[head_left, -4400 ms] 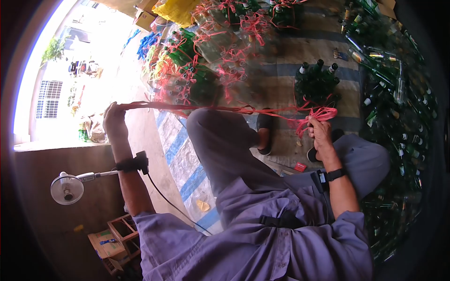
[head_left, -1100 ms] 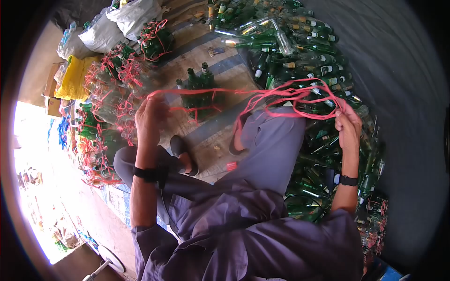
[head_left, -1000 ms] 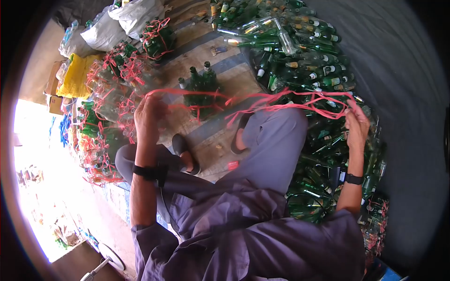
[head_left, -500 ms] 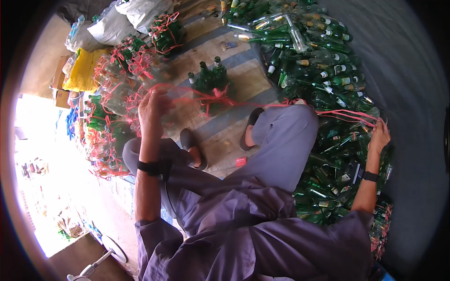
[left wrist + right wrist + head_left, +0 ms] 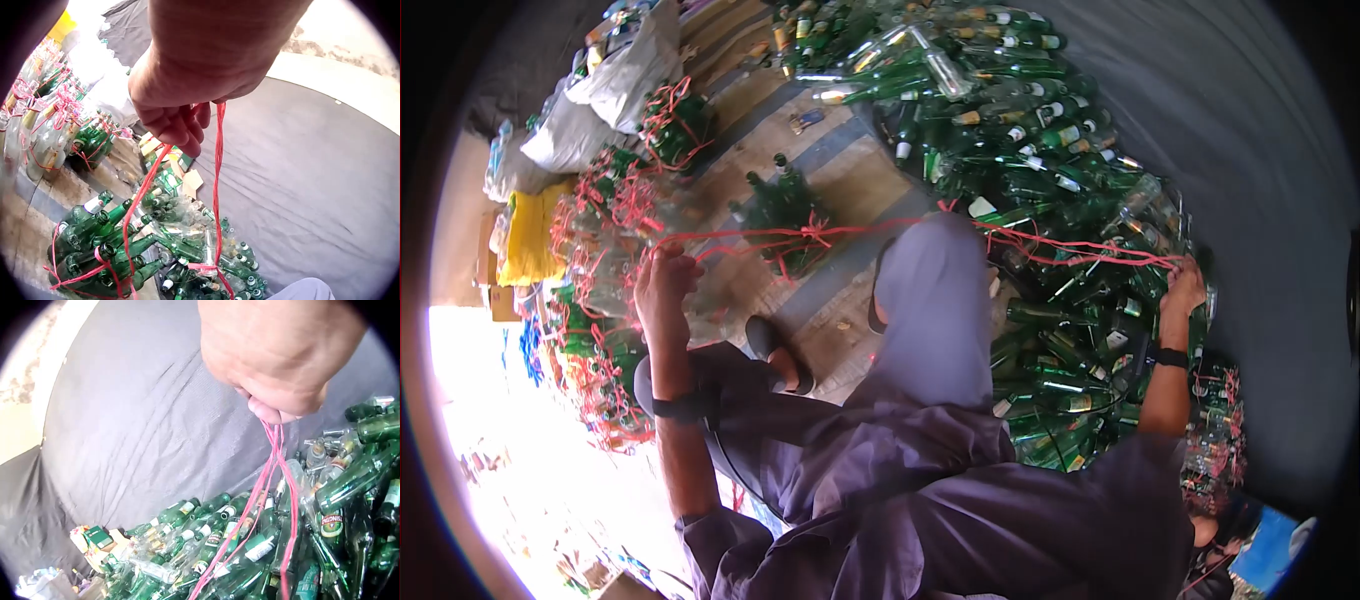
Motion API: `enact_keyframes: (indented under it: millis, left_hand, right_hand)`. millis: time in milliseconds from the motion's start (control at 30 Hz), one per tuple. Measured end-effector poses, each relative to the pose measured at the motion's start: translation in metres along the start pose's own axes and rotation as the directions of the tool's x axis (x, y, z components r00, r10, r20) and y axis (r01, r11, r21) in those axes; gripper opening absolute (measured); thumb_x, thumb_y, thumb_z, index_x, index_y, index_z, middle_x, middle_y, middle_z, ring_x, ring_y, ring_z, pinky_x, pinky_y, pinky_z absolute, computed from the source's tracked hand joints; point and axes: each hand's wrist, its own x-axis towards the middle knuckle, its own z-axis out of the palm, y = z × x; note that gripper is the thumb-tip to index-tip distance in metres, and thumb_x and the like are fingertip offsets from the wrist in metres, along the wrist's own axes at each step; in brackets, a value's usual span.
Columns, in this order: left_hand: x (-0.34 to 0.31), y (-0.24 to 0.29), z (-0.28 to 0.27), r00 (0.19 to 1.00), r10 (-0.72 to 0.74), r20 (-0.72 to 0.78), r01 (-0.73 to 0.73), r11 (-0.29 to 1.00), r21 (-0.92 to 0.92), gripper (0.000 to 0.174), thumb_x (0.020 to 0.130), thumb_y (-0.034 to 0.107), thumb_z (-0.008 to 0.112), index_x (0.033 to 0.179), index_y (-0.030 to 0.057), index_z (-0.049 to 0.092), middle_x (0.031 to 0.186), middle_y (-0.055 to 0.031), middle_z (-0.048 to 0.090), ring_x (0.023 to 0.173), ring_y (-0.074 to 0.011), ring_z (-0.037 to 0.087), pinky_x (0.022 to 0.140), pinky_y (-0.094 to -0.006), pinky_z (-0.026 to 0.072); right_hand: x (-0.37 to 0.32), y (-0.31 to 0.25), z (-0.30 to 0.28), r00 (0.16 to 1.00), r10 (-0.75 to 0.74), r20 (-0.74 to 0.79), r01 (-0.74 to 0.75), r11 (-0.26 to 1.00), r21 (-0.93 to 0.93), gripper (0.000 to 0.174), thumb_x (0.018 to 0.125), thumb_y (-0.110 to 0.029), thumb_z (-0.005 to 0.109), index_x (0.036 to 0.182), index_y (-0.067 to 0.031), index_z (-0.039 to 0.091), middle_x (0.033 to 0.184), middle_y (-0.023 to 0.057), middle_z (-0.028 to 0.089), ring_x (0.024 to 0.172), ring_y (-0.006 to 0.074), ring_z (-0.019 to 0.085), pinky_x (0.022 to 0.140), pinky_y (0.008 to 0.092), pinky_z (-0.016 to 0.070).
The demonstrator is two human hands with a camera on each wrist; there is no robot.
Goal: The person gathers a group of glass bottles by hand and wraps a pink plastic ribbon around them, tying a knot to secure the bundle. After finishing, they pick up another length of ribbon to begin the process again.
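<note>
Out front: left hand (image 5: 665, 295), right hand (image 5: 1182, 292), both gripping red twine (image 5: 815, 233); one green-bottle cluster (image 5: 778, 208) beneath twine.

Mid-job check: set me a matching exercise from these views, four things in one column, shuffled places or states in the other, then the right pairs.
Things
1. red string
2. loose bottles
3. yellow bag
4. bottle cluster

Places or states
A. next to the white sacks
B. standing on the striped sheet
C. stretched between left grip and right grip
D. lying in a heap

Pairs: 1-C, 2-D, 3-A, 4-B
</note>
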Motion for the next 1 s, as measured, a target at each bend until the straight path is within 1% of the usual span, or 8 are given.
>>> enact_keyframes:
  millis: [300,400,467,600,667,733,933,1000]
  left_hand:
    - [0.005,0.020,0.030,0.997,-0.032,0.066,0.031,0.999,0.019,0.043,0.101,0.042,0.048,0.114,0.0029,0.060,0.090,-0.0066,0.067,0.075,-0.0136,0.065,0.063,-0.0242,0.0469]
    - [0.006,0.023,0.032,0.997,-0.026,0.079,0.026,1.000,-0.008,0.038,0.100,0.039,0.051,0.111,0.0039,0.061,0.089,-0.0056,0.067,0.073,-0.0126,0.065,0.062,-0.0235,0.0460]
    - [0.005,0.027,0.034,0.992,0.010,0.122,-0.010,1.000,0.003,0.036,0.100,0.036,0.052,0.109,0.0029,0.062,0.087,-0.0059,0.067,0.073,-0.0122,0.065,0.062,-0.0231,0.0457]
    - [0.004,0.036,0.040,0.983,0.031,0.179,-0.034,0.999,0.017,0.034,0.101,0.033,0.052,0.104,0.0019,0.063,0.086,-0.0065,0.068,0.074,-0.0119,0.065,0.062,-0.0230,0.0457]
    - [0.001,0.041,0.045,0.961,0.105,0.255,-0.122,0.991,0.050,0.034,0.101,0.032,0.051,0.101,0.0013,0.065,0.086,-0.0071,0.068,0.074,-0.0120,0.065,0.063,-0.0236,0.0461]
    - [-0.003,0.047,0.051,0.949,0.126,0.288,-0.154,0.985,0.078,0.034,0.101,0.032,0.051,0.101,0.0008,0.066,0.086,-0.0072,0.068,0.074,-0.0122,0.065,0.064,-0.0242,0.0465]
    - [-0.016,0.070,0.075,0.921,0.138,0.363,-0.198,0.971,0.133,0.036,0.098,0.030,0.052,0.101,-0.0032,0.066,0.084,-0.0079,0.067,0.077,-0.0138,0.064,0.068,-0.0265,0.0465]
    - [-0.016,0.075,0.080,0.901,0.151,0.406,-0.223,0.965,0.137,0.038,0.099,0.033,0.052,0.101,-0.0030,0.066,0.084,-0.0086,0.068,0.076,-0.0141,0.063,0.068,-0.0270,0.0466]
  right_hand:
    - [0.020,0.011,-0.032,0.978,-0.210,0.005,0.210,0.975,-0.074,0.018,0.086,-0.008,0.060,0.101,-0.0024,0.069,0.078,0.0013,0.065,0.059,0.0074,0.055,0.051,0.0209,0.0428]
    - [0.000,0.033,-0.057,0.991,-0.129,0.022,0.130,0.966,-0.225,0.021,0.088,-0.011,0.057,0.103,-0.0015,0.068,0.078,0.0019,0.064,0.063,0.0087,0.057,0.053,0.0214,0.0462]
    - [0.005,0.075,-0.086,0.997,-0.078,0.014,0.077,0.923,-0.377,0.016,0.085,-0.014,0.058,0.081,-0.0012,0.066,0.062,0.0029,0.060,0.047,0.0111,0.052,0.043,0.0235,0.0394]
    - [-0.025,0.164,-0.121,0.940,0.318,-0.125,-0.341,0.837,-0.428,0.013,0.083,-0.010,0.059,0.072,-0.0043,0.064,0.062,0.0063,0.060,0.041,0.0147,0.051,0.036,0.0255,0.0376]
    - [-0.075,0.152,-0.103,0.899,0.435,-0.056,-0.376,0.700,-0.608,0.006,0.083,-0.008,0.062,0.080,-0.0031,0.063,0.063,0.0052,0.059,0.045,0.0149,0.055,0.036,0.0249,0.0382]
    - [-0.082,0.214,-0.122,0.866,0.462,0.192,-0.331,0.817,-0.471,0.013,0.084,-0.008,0.063,0.094,-0.0006,0.064,0.070,0.0062,0.062,0.051,0.0162,0.059,0.038,0.0242,0.0421]
    - [-0.185,0.233,0.007,0.637,0.458,0.620,-0.210,0.877,-0.432,0.035,0.087,-0.010,0.064,0.121,-0.0016,0.061,0.089,0.0055,0.067,0.066,0.0132,0.064,0.056,0.0258,0.0540]
    - [-0.208,0.268,0.056,0.487,0.286,0.826,0.292,0.838,-0.462,0.039,0.087,-0.011,0.064,0.125,-0.0015,0.059,0.102,0.0074,0.068,0.072,0.0127,0.065,0.060,0.0274,0.0555]
